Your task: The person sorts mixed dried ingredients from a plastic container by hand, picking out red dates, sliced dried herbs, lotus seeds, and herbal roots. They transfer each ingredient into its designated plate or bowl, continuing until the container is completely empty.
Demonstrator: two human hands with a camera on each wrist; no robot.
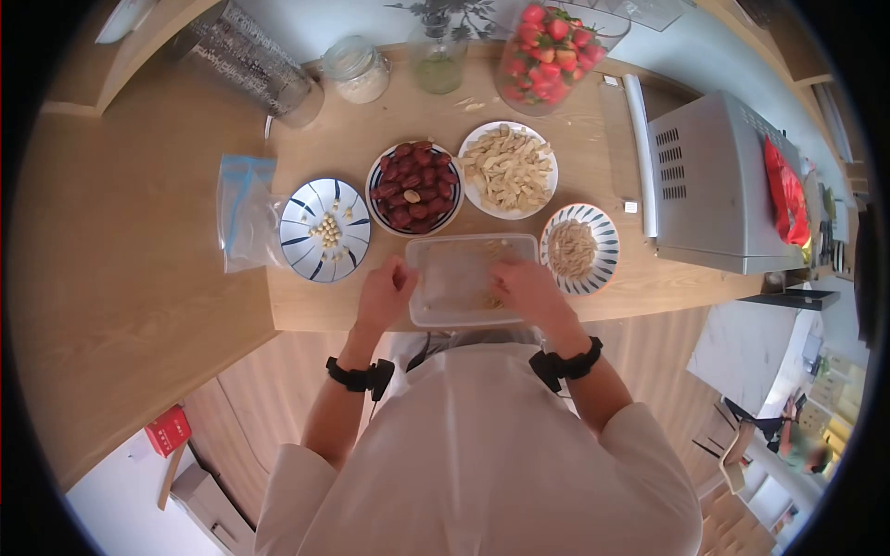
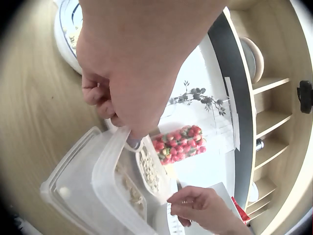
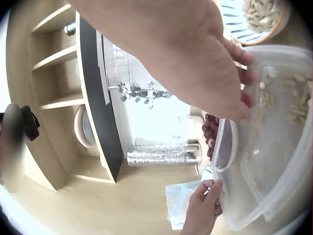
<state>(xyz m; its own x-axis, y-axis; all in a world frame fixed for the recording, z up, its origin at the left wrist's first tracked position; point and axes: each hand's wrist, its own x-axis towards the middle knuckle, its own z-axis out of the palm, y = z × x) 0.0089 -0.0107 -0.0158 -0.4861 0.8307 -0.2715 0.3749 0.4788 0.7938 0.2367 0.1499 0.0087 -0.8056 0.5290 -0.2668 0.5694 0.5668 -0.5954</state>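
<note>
A clear plastic container (image 1: 450, 283) sits near the table's front edge, in front of me. My left hand (image 1: 385, 295) pinches its left rim between thumb and fingers, as the right wrist view shows. Over the container's right part hangs my right hand (image 1: 530, 292), fingers loosely bent and apart, with nothing visible between them. Pale elongated pieces (image 3: 299, 100) lie on the container's bottom. Just to the right stands an orange-rimmed bowl (image 1: 607, 246) of similar pale pieces. Behind the container are a bowl of red dates (image 1: 394, 190) and a white plate (image 1: 550, 190) of pale slices.
At left lie a blue-striped plate (image 1: 297, 255) with small round cream pieces and a zip bag (image 1: 243, 218). A glass jar (image 1: 357, 74), a tall patterned cylinder (image 1: 250, 65) and a clear container of strawberries (image 1: 552, 56) line the back. A silver appliance (image 1: 700, 185) stands right.
</note>
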